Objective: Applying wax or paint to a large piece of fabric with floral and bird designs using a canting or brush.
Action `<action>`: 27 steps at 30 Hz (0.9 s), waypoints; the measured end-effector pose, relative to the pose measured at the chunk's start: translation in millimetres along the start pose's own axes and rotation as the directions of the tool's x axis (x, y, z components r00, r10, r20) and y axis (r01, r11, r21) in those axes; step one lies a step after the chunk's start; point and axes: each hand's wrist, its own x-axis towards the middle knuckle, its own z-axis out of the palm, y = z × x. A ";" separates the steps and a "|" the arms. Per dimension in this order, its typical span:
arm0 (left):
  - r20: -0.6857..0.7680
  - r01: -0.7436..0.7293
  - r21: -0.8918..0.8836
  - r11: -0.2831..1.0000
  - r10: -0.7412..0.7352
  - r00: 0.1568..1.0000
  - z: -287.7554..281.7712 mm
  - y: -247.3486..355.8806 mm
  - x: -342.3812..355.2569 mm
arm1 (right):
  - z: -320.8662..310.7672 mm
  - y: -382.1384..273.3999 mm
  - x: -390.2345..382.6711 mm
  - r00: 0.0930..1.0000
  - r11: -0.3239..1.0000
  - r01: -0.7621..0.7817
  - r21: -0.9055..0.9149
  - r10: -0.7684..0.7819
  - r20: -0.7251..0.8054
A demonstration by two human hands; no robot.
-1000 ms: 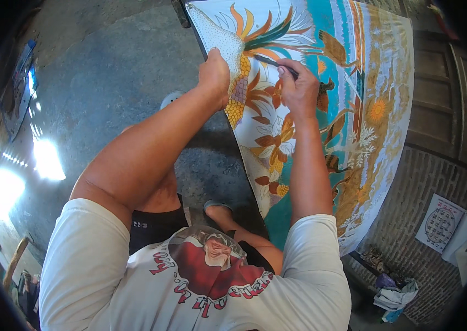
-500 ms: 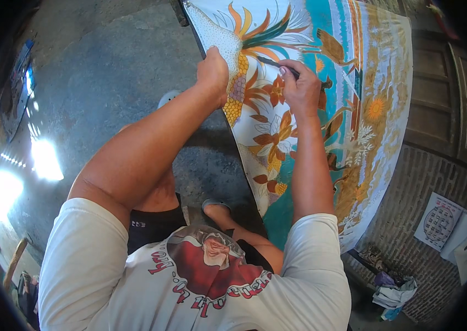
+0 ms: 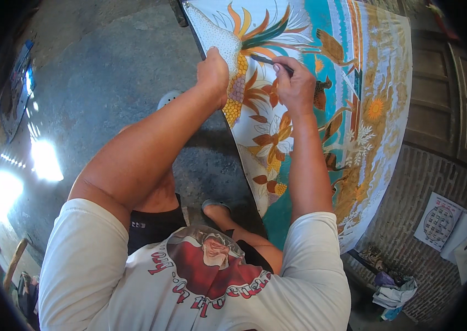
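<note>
A large painted cloth [image 3: 379, 71] lies stretched in front of me, with leaves, flowers and birds in orange, brown and yellow on white and turquoise grounds. My left hand [image 3: 212, 77] is closed on its left edge, beside a dotted white shape; the fingers behind the cloth are hidden. My right hand [image 3: 297, 85] holds a dark slim brush [image 3: 264, 59], whose tip rests on or just over orange petals above the yellow cluster.
Grey concrete floor [image 3: 95, 60] lies to the left, with bright gaps of light. My sandalled foot [image 3: 217, 212] is below the cloth. At right are dark wooden panels [image 3: 432, 94], a brick wall [image 3: 393, 198], printed sheets [image 3: 436, 218] and bundled fabric [image 3: 396, 292]. A stick [image 3: 15, 256] stands lower left.
My right hand and the brush have shifted slightly up and to the left over the last half second. My left hand has barely moved on the cloth's edge.
</note>
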 end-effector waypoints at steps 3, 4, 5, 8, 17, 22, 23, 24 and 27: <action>0.001 -0.007 -0.008 1.000 0.007 1.000 -3.9 0.1 3.6 | -3.1 1.4 -0.5 0.999 0.998 -0.033 -0.058 0.033 0.006; 0.004 -0.004 -0.007 1.000 0.004 1.000 -0.7 0.5 0.3 | -6.4 2.4 -0.7 0.999 0.997 -0.040 -0.059 0.039 -0.017; -0.029 0.001 0.015 1.000 -0.001 1.000 2.4 0.7 -3.0 | -8.7 3.5 -1.1 0.998 0.997 -0.048 -0.059 0.045 -0.040; -0.074 0.000 0.053 0.999 0.004 0.997 1.1 2.1 -1.3 | -7.3 -2.0 6.0 0.998 1.000 0.016 0.026 -0.014 -0.064; -0.020 0.006 -0.008 1.000 -0.007 1.000 4.1 2.0 -6.1 | -9.5 9.1 0.4 1.000 0.996 0.010 -0.093 -0.009 0.005; -0.024 0.007 0.010 1.000 -0.007 1.000 0.2 3.8 -4.0 | -17.3 7.8 -2.8 0.998 0.994 -0.054 -0.093 0.056 0.018; -0.028 0.010 0.012 1.000 -0.009 1.000 1.5 4.1 -5.0 | -19.1 8.5 -3.0 0.995 0.992 -0.095 -0.080 0.096 0.011; -0.032 0.012 0.014 1.000 -0.012 0.999 2.8 4.6 -6.0 | -19.4 9.3 -2.6 0.995 0.992 -0.096 -0.082 0.097 0.010; -0.051 0.020 0.022 1.000 -0.019 0.999 4.7 5.1 -10.8 | -15.3 -1.3 0.8 0.999 1.000 -0.011 -0.018 0.010 -0.050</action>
